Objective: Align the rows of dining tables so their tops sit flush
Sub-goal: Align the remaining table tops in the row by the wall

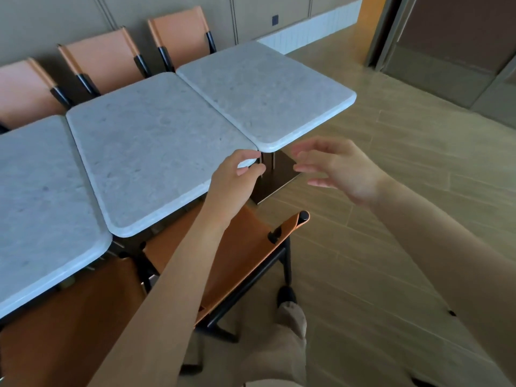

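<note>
Three grey stone-topped dining tables stand in a row: a left table (42, 196), a middle table (150, 143) and a right table (262, 90). The right table's near edge juts out a little past the middle one's. My left hand (234, 180) grips the near right corner of the middle table, thumb on top and fingers curled under the edge. My right hand (337, 169) hovers in the air just below the right table's near corner, fingers spread and relaxed, touching nothing.
Three orange chairs (103, 60) line the wall behind the tables. Two more orange chairs (245, 255) are tucked under the near side, right under my left arm. The right table's dark base (279, 174) stands on the tiled floor (391, 152). My shoe (286, 296) is beside the chair leg.
</note>
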`<state>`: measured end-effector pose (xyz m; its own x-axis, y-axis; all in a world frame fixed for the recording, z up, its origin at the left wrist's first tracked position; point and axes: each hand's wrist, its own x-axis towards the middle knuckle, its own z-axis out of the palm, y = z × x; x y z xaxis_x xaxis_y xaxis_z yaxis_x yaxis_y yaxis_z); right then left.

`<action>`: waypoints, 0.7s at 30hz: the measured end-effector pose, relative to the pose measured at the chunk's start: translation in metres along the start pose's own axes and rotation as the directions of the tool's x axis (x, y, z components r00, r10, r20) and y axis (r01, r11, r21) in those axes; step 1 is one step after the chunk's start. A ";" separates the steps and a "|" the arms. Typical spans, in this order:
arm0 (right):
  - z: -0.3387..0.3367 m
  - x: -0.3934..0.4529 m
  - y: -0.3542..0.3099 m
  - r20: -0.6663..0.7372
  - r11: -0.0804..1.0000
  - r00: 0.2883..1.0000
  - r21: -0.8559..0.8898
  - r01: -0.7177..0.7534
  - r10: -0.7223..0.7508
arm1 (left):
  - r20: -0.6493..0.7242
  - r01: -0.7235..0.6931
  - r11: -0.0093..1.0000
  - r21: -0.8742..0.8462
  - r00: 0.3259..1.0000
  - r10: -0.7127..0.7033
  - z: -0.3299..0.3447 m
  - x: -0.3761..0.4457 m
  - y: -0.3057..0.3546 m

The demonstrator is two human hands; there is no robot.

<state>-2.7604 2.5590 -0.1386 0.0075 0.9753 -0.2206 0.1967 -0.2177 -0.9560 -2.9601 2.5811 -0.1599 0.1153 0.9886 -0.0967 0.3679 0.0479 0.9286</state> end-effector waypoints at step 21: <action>-0.010 0.265 0.074 0.036 0.957 0.957 -0.048 -0.286 0.287 | 0.051 0.398 0.917 0.026 0.916 -0.399 0.064 0.232 -0.093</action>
<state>-2.7344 2.8015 -0.2658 0.0289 0.8697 -0.4928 0.2332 -0.4853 -0.8427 -2.9085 2.7967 -0.2912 0.0057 0.8790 -0.4768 0.4068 0.4335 0.8041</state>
